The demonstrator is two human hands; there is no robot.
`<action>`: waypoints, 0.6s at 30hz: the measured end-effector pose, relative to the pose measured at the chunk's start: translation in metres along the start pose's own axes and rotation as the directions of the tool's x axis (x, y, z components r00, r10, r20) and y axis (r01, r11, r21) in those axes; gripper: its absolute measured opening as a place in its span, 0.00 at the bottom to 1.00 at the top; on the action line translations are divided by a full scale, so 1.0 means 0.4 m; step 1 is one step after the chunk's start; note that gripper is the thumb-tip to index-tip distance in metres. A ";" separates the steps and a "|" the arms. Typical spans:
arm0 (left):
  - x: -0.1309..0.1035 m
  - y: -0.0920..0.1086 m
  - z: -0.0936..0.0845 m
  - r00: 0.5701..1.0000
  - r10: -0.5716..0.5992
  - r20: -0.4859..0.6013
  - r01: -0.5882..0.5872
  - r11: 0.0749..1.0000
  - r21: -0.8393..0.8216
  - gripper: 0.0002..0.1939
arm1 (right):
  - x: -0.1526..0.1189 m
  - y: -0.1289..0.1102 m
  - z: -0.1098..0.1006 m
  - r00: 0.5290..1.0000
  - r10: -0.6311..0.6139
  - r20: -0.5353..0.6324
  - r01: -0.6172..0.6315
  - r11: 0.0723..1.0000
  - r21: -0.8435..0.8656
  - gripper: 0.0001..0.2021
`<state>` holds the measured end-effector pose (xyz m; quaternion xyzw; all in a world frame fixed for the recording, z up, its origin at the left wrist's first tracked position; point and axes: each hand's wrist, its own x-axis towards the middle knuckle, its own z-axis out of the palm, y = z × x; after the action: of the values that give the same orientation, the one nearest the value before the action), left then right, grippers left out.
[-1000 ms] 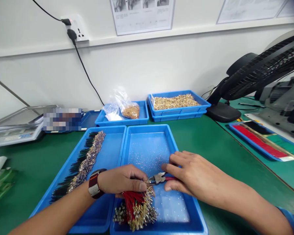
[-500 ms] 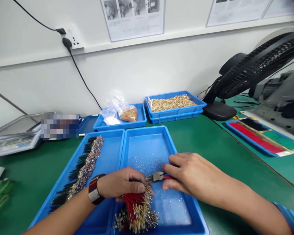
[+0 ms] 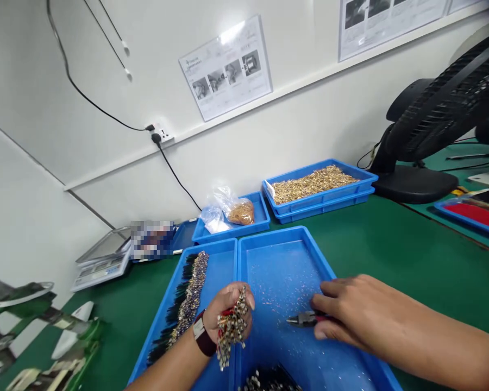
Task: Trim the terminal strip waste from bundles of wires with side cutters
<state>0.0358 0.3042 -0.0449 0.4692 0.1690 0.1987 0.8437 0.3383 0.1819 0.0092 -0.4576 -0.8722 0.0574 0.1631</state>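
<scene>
My left hand (image 3: 228, 312), with a banded watch on its wrist, is closed around a bundle of red wires with metal ends (image 3: 233, 326), held above the rim between two blue trays. My right hand (image 3: 338, 309) grips small pliers (image 3: 305, 319) over the right blue tray (image 3: 285, 271), their tips pointing left. Tiny bright bits lie scattered in that tray. At its near end is a dark bundle with metal ends (image 3: 271, 379). Along the left blue tray (image 3: 222, 260) runs a row of black wire bundles with metal ends (image 3: 187, 304).
Stacked blue trays of gold-coloured parts (image 3: 313, 184) stand by the wall, beside a tray with plastic bags (image 3: 240, 212). A black fan (image 3: 415, 182) is at the right. A scale (image 3: 101, 271) and a green fixture (image 3: 81, 347) are at the left.
My left hand has turned and lifted the red bundle, its metal ends now facing the camera. The pliers have come away from the bundle. The camera view has shifted and tilted.
</scene>
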 end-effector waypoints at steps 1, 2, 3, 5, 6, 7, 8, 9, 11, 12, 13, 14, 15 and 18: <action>0.001 0.001 -0.004 1.000 0.029 0.008 -0.029 0.999 -0.037 0.26 | 0.002 -0.002 -0.003 1.000 -0.002 0.014 0.002 1.000 -0.005 0.14; 0.002 0.002 -0.005 0.998 0.058 0.012 -0.057 0.996 -0.074 0.23 | 0.004 -0.004 -0.007 0.999 -0.001 0.034 0.002 1.000 -0.012 0.13; 0.002 0.003 -0.006 0.997 0.081 0.014 -0.079 0.991 -0.104 0.21 | 0.006 -0.006 -0.011 0.998 0.002 0.055 0.000 1.000 -0.020 0.12; 0.001 0.003 -0.005 0.993 0.118 0.018 -0.114 0.982 -0.152 0.17 | 0.010 -0.010 -0.017 0.996 0.007 0.087 -0.005 1.000 -0.025 0.11; 0.001 0.002 -0.005 0.991 0.131 0.022 -0.125 0.977 -0.171 0.16 | 0.012 -0.011 -0.019 0.996 0.008 0.093 -0.005 1.000 -0.024 0.11; 0.001 0.001 -0.004 0.990 0.139 0.025 -0.132 0.974 -0.186 0.16 | 0.014 -0.011 -0.021 0.996 0.006 0.091 -0.004 1.000 -0.022 0.11; 0.002 0.000 -0.003 0.989 0.142 0.029 -0.133 0.971 -0.199 0.15 | 0.015 -0.011 -0.022 0.997 0.004 0.082 -0.002 1.000 -0.021 0.11; 0.002 -0.001 -0.003 0.989 0.142 0.032 -0.132 0.969 -0.210 0.15 | 0.016 -0.011 -0.022 0.998 0.001 0.068 0.000 1.000 -0.021 0.11; 0.003 -0.001 -0.001 0.990 0.141 0.032 -0.130 0.965 -0.226 0.15 | 0.017 -0.009 -0.021 0.999 -0.006 0.039 0.007 1.000 -0.018 0.11; 0.003 0.000 -0.001 0.990 0.139 0.030 -0.129 0.964 -0.232 0.15 | 0.016 -0.008 -0.020 0.999 -0.008 0.031 0.008 1.000 -0.011 0.11; 0.003 0.001 0.000 0.990 0.137 0.028 -0.127 0.963 -0.237 0.15 | 0.015 -0.007 -0.019 1.000 -0.006 0.031 0.006 1.000 0.000 0.11; 0.004 0.003 0.001 0.991 0.135 0.026 -0.125 0.963 -0.240 0.15 | 0.013 -0.007 -0.019 0.999 -0.004 0.038 0.003 1.000 0.015 0.11; 0.004 0.005 0.002 0.991 0.133 0.025 -0.123 0.963 -0.242 0.14 | 0.010 -0.006 -0.019 0.999 -0.001 0.054 -0.001 1.000 0.031 0.11; 0.003 0.008 0.003 0.992 0.123 0.026 -0.113 0.963 -0.244 0.14 | 0.004 -0.007 -0.019 0.997 -0.001 0.077 -0.002 0.999 0.046 0.12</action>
<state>0.0368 0.3057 -0.0418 0.3762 0.0978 0.2580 0.8845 0.3379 0.1812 0.0176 -0.4513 -0.8762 0.0954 0.1397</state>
